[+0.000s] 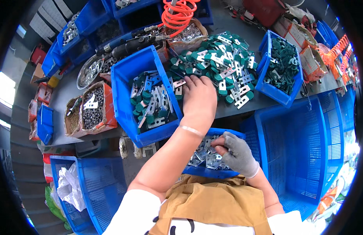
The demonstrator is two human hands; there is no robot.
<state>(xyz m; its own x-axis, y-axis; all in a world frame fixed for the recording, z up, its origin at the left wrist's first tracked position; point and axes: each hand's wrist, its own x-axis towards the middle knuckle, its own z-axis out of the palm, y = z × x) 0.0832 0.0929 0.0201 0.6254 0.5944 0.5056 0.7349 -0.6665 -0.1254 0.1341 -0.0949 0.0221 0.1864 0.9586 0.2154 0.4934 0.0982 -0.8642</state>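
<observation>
My bare left hand (199, 98) is at the right rim of a blue bin (144, 135), with its fingers curled. A slotted metal plate (179, 83) shows at its thumb and fingertips, seemingly pinched there. Inside that bin lie several slotted metal pieces with green caps (152, 105). Just beyond my fingers a heap of the same green-capped pieces (224, 62) covers the bench. My right hand (238, 154), in a grey fingerless glove, is closed over a lower blue bin (207, 171) of bent metal brackets (212, 159). What its fingers hold is hidden.
A blue bin of dark green parts (283, 66) stands at the right. Boxes of small nuts (94, 111) are at the left. A power tool (130, 47) and coiled orange hose (179, 17) lie behind. Large blue crates (293, 152) flank me below the bench.
</observation>
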